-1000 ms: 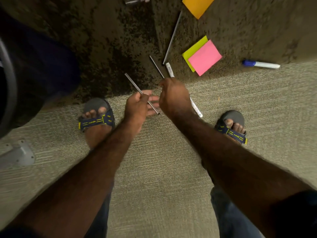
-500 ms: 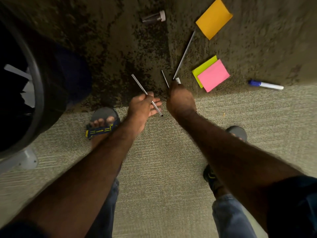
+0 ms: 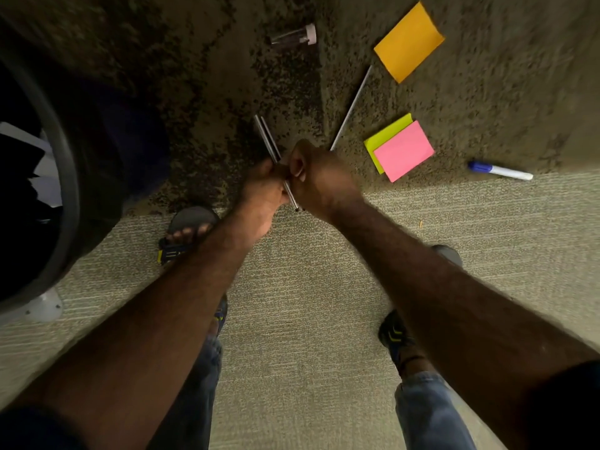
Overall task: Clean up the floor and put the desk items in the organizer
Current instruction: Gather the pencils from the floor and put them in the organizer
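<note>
Two thin pens being gripped over speckled carpet

Left hand (image 3: 263,193) and right hand (image 3: 319,180) are closing together around two slim, rod-shaped pens (image 3: 268,138).

Three thin pens (image 3: 267,138): two held, one (image 3: 351,107) on floor. Three sticky-note pads (image 3: 408,41). One blue-capped marker (image 3: 500,170). One vial (image 3: 293,35).

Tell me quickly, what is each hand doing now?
Left hand: closed on the two thin pens.
Right hand: closed, touching the same pens; what else it holds cannot be told.
</note>
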`<state>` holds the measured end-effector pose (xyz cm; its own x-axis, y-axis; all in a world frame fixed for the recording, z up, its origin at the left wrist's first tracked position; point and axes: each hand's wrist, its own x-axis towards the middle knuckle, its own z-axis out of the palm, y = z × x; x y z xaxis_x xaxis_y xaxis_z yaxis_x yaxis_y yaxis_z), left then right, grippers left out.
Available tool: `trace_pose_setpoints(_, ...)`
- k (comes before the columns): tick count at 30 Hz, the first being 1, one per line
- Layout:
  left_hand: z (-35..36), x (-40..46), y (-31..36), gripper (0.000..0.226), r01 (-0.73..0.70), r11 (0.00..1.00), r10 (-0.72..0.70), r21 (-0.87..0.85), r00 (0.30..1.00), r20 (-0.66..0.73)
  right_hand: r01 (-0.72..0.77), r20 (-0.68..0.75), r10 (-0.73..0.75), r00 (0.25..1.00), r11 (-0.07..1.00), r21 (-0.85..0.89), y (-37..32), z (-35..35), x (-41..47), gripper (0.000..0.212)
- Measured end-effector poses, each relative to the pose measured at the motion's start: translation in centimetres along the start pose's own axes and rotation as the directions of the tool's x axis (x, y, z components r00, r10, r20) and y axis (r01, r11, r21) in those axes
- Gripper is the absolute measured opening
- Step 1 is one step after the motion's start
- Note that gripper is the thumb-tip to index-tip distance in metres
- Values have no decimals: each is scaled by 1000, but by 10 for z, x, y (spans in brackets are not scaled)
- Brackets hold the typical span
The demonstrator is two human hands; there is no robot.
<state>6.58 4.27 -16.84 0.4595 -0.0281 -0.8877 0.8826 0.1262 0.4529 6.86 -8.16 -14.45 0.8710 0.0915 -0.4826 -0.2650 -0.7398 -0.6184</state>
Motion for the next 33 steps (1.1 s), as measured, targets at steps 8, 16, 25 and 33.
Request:
trace_pose_setpoints(8, -1, 6, 7, 21, 4, 999, -5, 47, 1000, 22, -314, -300, 338, 892, 941, 127, 37, -24, 49, 17)
trace_pose_setpoints(16, 0, 3, 3, 35, 13, 998, -14, 63, 1000, 18, -466, -301, 471, 829, 880, 94, 62, -42, 72, 30)
trace_pose_setpoints(25, 5, 2, 12, 33, 24, 998, -25, 62, 1000, 4, -404, -335, 448, 829, 894, 196, 42, -44, 65, 23)
trace_pose_setpoints(33, 17, -26, 31, 27, -42, 998, 41, 44, 999, 33, -222, -245, 270, 931, 953, 207, -7, -46, -12, 31)
